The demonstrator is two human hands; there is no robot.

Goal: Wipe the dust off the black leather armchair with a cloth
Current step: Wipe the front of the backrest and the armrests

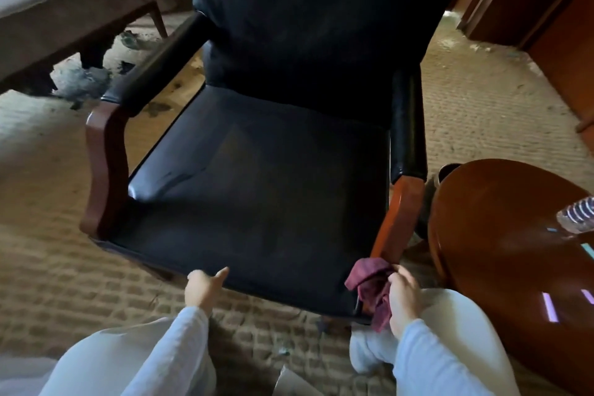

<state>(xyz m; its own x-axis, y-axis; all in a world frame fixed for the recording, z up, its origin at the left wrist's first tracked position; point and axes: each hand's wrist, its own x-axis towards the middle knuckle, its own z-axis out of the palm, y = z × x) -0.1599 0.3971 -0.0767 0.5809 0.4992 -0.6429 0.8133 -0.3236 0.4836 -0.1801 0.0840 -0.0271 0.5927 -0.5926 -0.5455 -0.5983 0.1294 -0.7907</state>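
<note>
Looking down at the black leather armchair (257,154), dead centre on the carpet. Left hand (204,289) at 7 o'clock, thumb lying on the seat's front edge, other fingers hidden so can't tell. Right hand (406,299) at 5 o'clock, fingers curled around a maroon cloth (366,283) touching the seat's front corner.

- No text, brand, number or sign can be read anywhere in view.
- Bottle (577,215) on the desk (501,235): striped label, its print too blurred to read.
- Desk top: bright coloured bars reflected in the polish; no characters can be made out in them.
</note>
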